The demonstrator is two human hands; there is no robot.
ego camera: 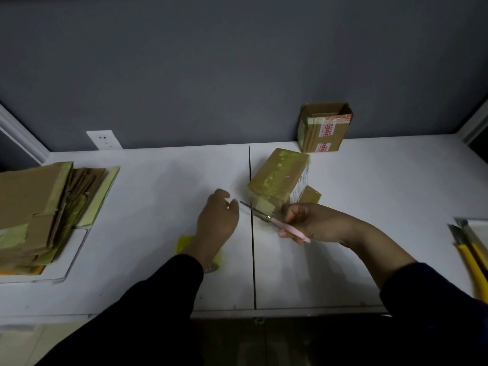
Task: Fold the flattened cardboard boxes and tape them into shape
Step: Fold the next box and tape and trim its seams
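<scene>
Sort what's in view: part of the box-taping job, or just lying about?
Job: taped box; scissors in right hand; stack of flat cardboard; open box at back; yellow roll, probably tape, beneath left hand.
Lying about: wall socket; yellow-handled tools at right edge.

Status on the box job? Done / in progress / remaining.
Done: one formed box stands open-topped by the wall. In hand: a taped box mid-table; the right hand holds pink scissors at its near corner, probably trimming tape, with the left hand beside the blade tip, its grip unclear. Left: a stack of flattened boxes on the left, not yet folded.
</scene>
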